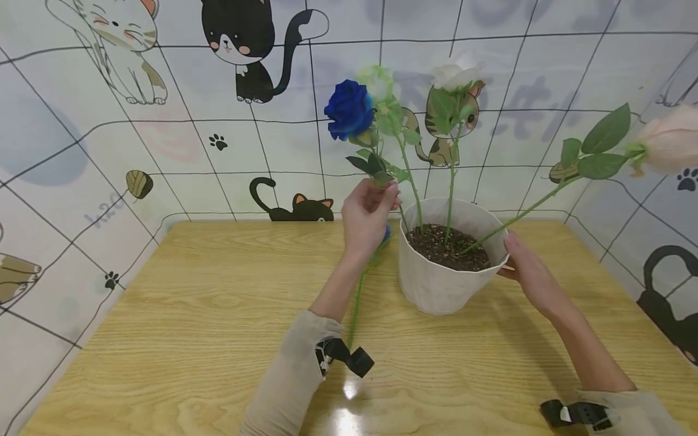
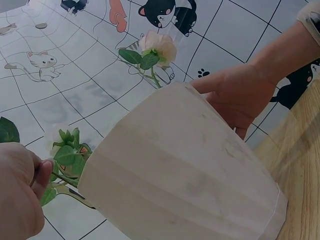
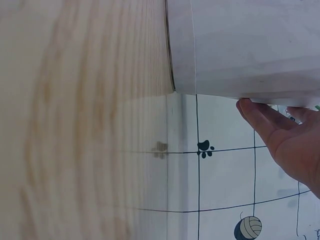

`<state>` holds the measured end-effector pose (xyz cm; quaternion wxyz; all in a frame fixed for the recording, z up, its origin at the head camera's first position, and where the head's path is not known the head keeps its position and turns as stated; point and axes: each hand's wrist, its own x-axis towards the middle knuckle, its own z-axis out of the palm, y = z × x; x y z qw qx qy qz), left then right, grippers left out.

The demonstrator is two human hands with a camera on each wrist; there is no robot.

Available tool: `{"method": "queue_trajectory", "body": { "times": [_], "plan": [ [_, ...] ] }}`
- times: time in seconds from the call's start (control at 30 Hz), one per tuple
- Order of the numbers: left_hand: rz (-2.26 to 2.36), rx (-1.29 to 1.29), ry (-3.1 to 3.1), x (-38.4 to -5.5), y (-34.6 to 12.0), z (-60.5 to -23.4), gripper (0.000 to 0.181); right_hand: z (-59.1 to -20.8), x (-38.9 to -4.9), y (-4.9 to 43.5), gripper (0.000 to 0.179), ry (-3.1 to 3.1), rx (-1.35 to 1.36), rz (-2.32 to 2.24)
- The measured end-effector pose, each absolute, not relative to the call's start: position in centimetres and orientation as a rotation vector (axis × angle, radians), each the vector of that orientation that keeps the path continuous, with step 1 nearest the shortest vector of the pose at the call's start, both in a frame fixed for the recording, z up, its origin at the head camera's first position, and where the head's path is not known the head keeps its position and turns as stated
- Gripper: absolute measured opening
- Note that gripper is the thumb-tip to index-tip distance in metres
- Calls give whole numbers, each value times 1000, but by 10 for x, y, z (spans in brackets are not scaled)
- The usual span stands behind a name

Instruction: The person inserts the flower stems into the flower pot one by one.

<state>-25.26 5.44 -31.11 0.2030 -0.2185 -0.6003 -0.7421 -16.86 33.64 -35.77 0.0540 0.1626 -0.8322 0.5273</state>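
In the head view my left hand (image 1: 366, 219) pinches the stem of a blue rose (image 1: 349, 110) just under its leaves, beside the pot's left rim. The stem runs down toward the dark soil (image 1: 444, 245). My right hand (image 1: 537, 275) holds the right side of the white flowerpot (image 1: 436, 287), with its upper digit at the rim; in the right wrist view its fingers (image 3: 260, 117) touch the outer wall. A pale green-white rose (image 1: 378, 85), a white rose (image 1: 455, 77) and a pale pink rose (image 1: 673, 140) stand in the soil, the pink one leaning far right.
Another blue flower lies on the wooden table (image 1: 218, 303), its green stem (image 1: 356, 309) partly hidden behind my left forearm. Behind the table is a wall covering (image 1: 349, 36) with a grid and cartoon cats. Both sleeves carry black wrist straps.
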Motion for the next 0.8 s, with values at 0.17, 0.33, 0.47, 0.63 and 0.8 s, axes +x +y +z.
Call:
{"method": "queue_trajectory", "body": {
  "times": [0.17, 0.33, 0.47, 0.63, 0.8],
  "plan": [
    [-2042, -654, -1759, -254, 61, -315, 13, -359, -168, 337, 58, -2515, 494, 1608],
    [-1990, -677, -1792, -253, 63, -315, 13, -359, -168, 337, 57, -2510, 495, 1606],
    [-2016, -634, -1797, -254, 59, -316, 11, -358, -168, 337, 57, -2516, 495, 1612],
    [-2073, -615, -1803, -255, 54, -319, 11, -358, -169, 337, 58, -2532, 488, 1607],
    [-2106, -629, -1805, -256, 52, -320, 13, -359, -169, 337, 58, -2522, 495, 1604]
  ]
}}
